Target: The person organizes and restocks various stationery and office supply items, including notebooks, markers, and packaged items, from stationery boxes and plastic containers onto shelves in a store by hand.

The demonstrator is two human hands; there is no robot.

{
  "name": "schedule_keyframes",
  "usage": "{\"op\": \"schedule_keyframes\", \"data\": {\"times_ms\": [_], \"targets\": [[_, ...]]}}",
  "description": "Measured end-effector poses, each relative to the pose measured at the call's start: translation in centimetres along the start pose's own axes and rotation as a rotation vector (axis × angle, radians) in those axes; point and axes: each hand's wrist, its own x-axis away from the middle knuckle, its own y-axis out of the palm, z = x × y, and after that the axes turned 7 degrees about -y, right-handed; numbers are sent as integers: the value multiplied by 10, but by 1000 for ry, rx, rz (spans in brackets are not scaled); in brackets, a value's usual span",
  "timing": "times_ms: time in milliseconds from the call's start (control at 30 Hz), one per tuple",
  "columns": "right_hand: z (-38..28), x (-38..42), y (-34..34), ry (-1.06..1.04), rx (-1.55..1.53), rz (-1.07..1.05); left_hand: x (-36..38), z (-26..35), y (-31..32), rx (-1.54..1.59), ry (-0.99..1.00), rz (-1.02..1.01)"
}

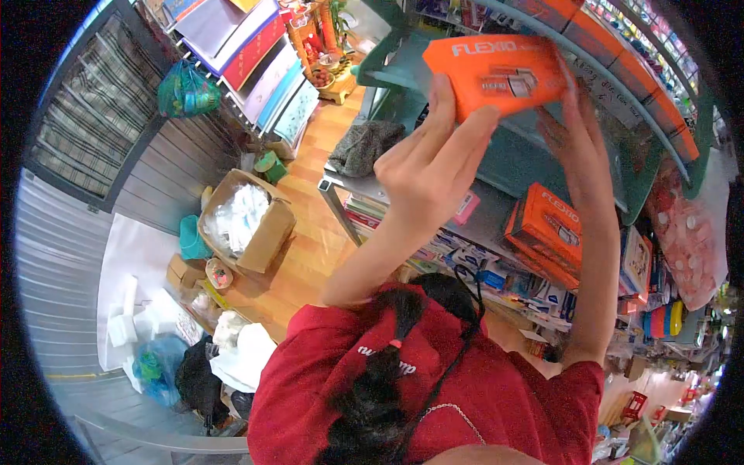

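Observation:
An orange box printed "FLEXIO" (500, 74) is held up in front of the green shelf rack (496, 155), slightly tilted. My left hand (430, 167) grips its lower left edge and corner, thumb and fingers closed on it. At the box's right end is my right hand (577, 124), its fingers along the side; part of the grip is hidden behind the box. Below, more orange FLEXIO boxes (550, 225) sit stacked on the grey counter. Further orange boxes (604, 46) line the upper shelf at the right.
A grey cloth (364, 147) lies on the counter's left corner. On the wooden floor stands an open cardboard box (271, 232) with white plastic bags inside. Pens and stationery (465, 256) fill the shelf under the counter. A clear bag (690, 232) hangs at the right.

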Motion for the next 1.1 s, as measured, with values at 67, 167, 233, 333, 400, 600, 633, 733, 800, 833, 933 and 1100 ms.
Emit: {"op": "schedule_keyframes", "data": {"times_ms": [67, 167, 233, 333, 400, 600, 633, 733, 800, 833, 933, 1100], "targets": [[17, -30, 10, 31, -63, -97, 2, -10, 12, -23, -44, 25], [44, -70, 17, 10, -27, -289, 5, -22, 24, -51, -120, 83], [45, -88, 29, -22, 23, -357, 6, -31, 30, -74, -149, 97], [54, -116, 39, -13, 121, -392, 12, -34, 29, -135, -247, -18], [59, -130, 45, -45, 128, -521, 14, -35, 29, -163, -238, -77], [52, -134, 59, -55, 399, -588, 13, -42, 28, -147, -223, -180], [53, -134, 59, -68, 434, -582, 13, -43, 27, -149, -224, -180], [61, -136, 58, -124, 488, -566, 11, -49, 27, -146, -260, -177], [66, -144, 58, -155, 520, -569, 9, -53, 28, -160, -273, -181], [65, -147, 58, -169, 539, -575, 8, -54, 29, -168, -278, -181], [50, -150, 62, -120, 549, -639, 7, -57, 31, -220, -243, -174], [70, -155, 72, -79, 430, -510, 9, -64, 36, -404, -172, -108]]}}
